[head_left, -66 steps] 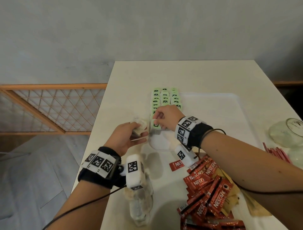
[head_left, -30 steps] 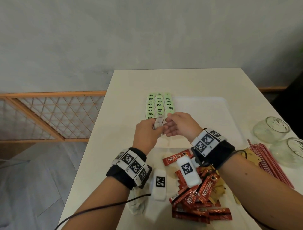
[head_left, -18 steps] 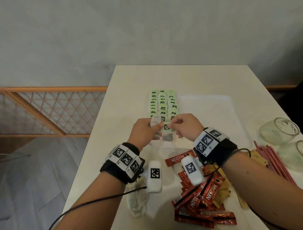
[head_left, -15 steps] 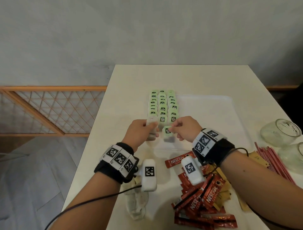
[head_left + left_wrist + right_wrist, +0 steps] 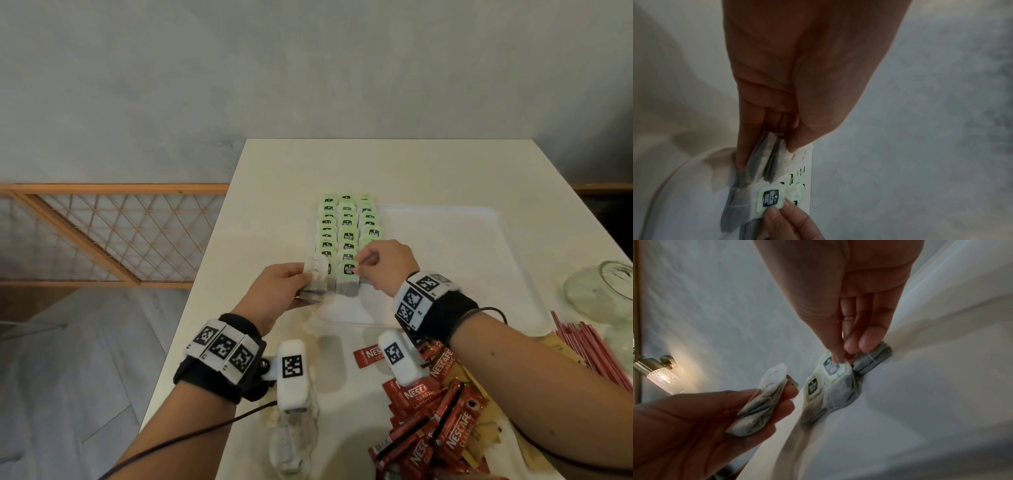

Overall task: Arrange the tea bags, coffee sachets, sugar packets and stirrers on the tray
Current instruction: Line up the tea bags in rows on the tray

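Three rows of green-tagged tea bags point(image 5: 346, 228) lie along the left side of the white tray point(image 5: 445, 260). My left hand point(image 5: 284, 291) grips a small stack of tea bags point(image 5: 317, 279) point(image 5: 766, 160) point(image 5: 764, 400) just left of the rows' near end. My right hand point(image 5: 380, 265) pinches the green tag of one tea bag point(image 5: 347, 279) point(image 5: 770, 197) point(image 5: 831, 368) lying at the near end of the middle row. Red coffee sachets point(image 5: 435, 411) are heaped near the table's front, with brown sugar packets point(image 5: 486, 407) partly under them. Red stirrers point(image 5: 589, 346) lie to the right.
Two glass jars point(image 5: 603, 291) stand at the right edge of the table point(image 5: 394, 164). More tea bags point(image 5: 291, 442) lie on the table under my left wrist. A wooden lattice railing point(image 5: 113, 233) and the floor are beyond the table's left edge. A wall lamp point(image 5: 659, 374) shows in the right wrist view.
My right hand took one tea bag from the stack in my left hand and brought it down onto the near end of the middle row. My left hand still holds the stack.
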